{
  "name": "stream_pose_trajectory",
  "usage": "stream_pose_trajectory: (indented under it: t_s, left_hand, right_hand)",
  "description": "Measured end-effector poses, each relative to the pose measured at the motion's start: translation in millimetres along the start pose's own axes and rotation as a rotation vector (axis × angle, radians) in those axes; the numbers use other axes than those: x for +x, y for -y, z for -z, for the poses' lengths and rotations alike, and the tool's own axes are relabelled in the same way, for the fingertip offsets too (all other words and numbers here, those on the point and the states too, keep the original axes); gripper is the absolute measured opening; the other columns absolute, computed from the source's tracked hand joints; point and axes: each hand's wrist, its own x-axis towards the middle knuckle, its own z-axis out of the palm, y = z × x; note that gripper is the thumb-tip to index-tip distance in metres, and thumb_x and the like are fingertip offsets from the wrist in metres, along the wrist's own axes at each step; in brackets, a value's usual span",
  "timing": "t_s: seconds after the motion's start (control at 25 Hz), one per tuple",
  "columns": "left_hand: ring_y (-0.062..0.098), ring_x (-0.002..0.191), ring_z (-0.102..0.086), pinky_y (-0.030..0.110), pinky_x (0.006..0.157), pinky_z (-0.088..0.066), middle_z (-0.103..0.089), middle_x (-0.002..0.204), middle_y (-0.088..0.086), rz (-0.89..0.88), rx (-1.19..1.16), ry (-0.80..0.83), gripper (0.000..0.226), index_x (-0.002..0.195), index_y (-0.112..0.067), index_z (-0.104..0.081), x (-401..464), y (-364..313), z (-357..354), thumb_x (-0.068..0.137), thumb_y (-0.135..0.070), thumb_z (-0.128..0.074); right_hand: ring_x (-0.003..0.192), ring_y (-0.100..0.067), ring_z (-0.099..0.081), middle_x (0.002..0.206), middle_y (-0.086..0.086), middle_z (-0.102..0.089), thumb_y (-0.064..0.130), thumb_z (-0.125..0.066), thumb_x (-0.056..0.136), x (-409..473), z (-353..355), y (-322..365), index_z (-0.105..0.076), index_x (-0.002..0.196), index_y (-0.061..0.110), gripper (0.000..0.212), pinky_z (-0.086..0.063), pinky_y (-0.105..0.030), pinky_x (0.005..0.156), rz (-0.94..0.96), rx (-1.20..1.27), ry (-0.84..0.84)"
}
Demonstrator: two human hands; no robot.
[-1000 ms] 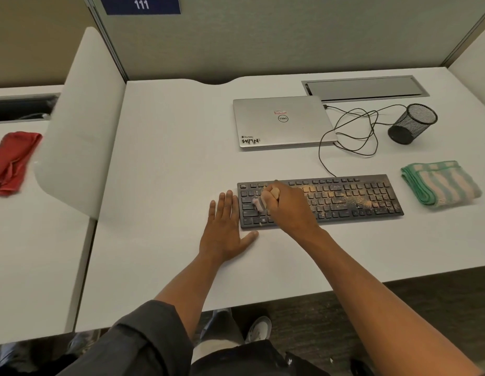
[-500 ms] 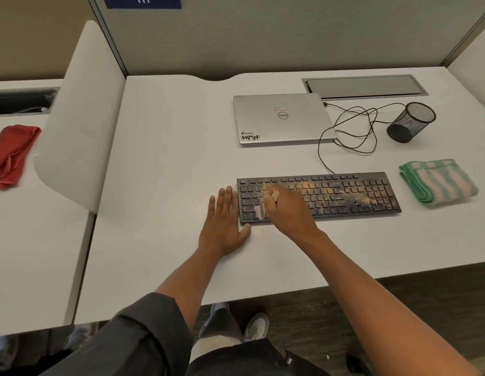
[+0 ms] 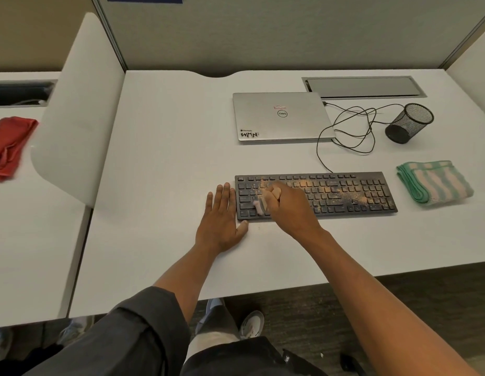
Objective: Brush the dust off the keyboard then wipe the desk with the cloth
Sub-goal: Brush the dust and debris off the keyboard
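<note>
Head view: my right hand (image 3: pixel 287 207) has its grip curled round a small pink brush (image 3: pixel 259 207), bristles on the left keys of the keyboard (image 3: pixel 344 194). My left hand (image 3: pixel 221 221) lies flat on the surface (image 3: pixel 168 158), touching the keyboard's left end. I judge brushing barely begun: tan dust covers the middle and right keys. The cloth (image 3: pixel 434 183) lies untouched just right of the keyboard, well apart from either hand.

A black keyboard (image 3: pixel 316 195) lies flat at centre right of the frame on the white surface (image 3: pixel 165 164), tan dust across its middle and right keys. A small pink brush (image 3: pixel 259 207), blurred, touches its left keys. A folded green-striped cloth (image 3: pixel 434 182) lies just right.
</note>
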Motion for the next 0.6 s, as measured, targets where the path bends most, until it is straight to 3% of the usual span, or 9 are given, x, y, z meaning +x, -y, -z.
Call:
stream_pose_trajectory:
  t_s: [0.08,0.24,0.4,0.6]
  left_hand:
    - [0.028,0.154,0.019,0.048,0.125,0.009,0.015,0.167,0.017,0.002,0.002,0.002,0.095,0.16,-0.002,0.006,-0.5,-0.2,-0.2,0.088,-0.062,-0.008]
    - [0.028,0.154,0.019,0.048,0.125,0.009,0.016,0.167,0.017,0.01,0.004,0.009,0.096,0.159,-0.003,0.007,-0.1,-0.8,1.1,0.086,-0.063,-0.007]
    - [0.029,0.154,0.018,0.048,0.125,0.008,0.014,0.167,0.017,0.001,-0.008,-0.003,0.095,0.16,-0.003,0.006,-0.5,0.0,0.3,0.087,-0.062,-0.008]
    - [0.03,0.154,0.017,0.048,0.125,0.009,0.013,0.167,0.017,-0.006,-0.007,-0.012,0.094,0.16,-0.002,0.005,-0.3,0.4,-1.1,0.088,-0.062,-0.01]
  right_hand:
    - [0.06,-0.008,-0.054,0.064,0.012,-0.059,0.022,-0.052,0.099,0.5,-1.3,1.4,-0.061,0.085,0.012,0.02,-0.035,-0.021,0.054,0.014,0.02,-0.008]
    - [0.067,-0.032,-0.06,0.071,-0.015,-0.066,0.019,-0.048,0.099,7.2,-5.6,6.3,-0.061,0.079,0.0,0.03,-0.044,-0.038,0.06,0.024,-0.079,0.039]
    - [0.066,-0.023,-0.06,0.071,-0.004,-0.064,0.022,-0.051,0.098,16.3,-8.9,9.1,-0.062,0.089,0.009,0.02,-0.044,-0.034,0.06,0.023,0.046,-0.042]
    - [0.071,-0.024,-0.06,0.076,-0.006,-0.066,0.021,-0.048,0.099,26.0,-9.3,13.8,-0.063,0.091,0.008,0.022,-0.043,-0.032,0.061,-0.002,-0.045,0.0]
